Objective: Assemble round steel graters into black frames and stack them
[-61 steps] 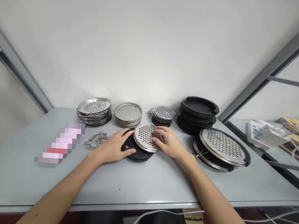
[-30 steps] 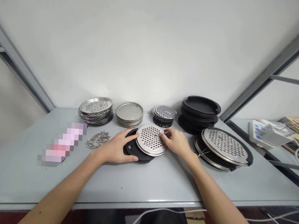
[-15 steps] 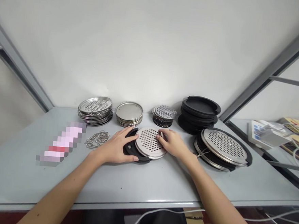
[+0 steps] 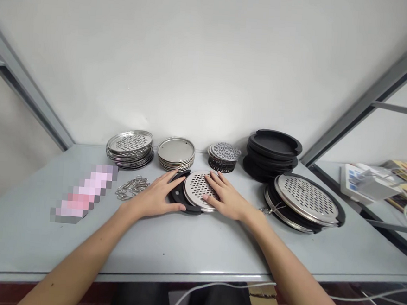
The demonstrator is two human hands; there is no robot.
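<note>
In front of me on the table lies a black round holder (image 4: pixel 177 193) with a notched rim. A round metal grater plate (image 4: pixel 196 189), full of small slots, sits partly in it and sticks out to the right. My left hand (image 4: pixel 157 193) grips the holder's left side, thumb along the near rim and fingers at the far rim. My right hand (image 4: pixel 226 196) lies on the right part of the plate with its fingers spread, hiding that edge. Left of the holder is a heap of wire clips (image 4: pixel 133 188).
Along the wall stand stacked perforated plates (image 4: pixel 130 143), plain metal discs (image 4: pixel 176 150), smaller patterned discs (image 4: pixel 224 151) and black holders (image 4: pixel 273 146). At the right are stacked assembled graters (image 4: pixel 306 199). A blurred pink item (image 4: pixel 85 195) lies left; a power strip (image 4: pixel 353 179) is beyond the frame post.
My right hand has shifted left and flattened over the plate, its fingers now spread. The plate has slid slightly left into the holder. My left hand stays at the holder.
</note>
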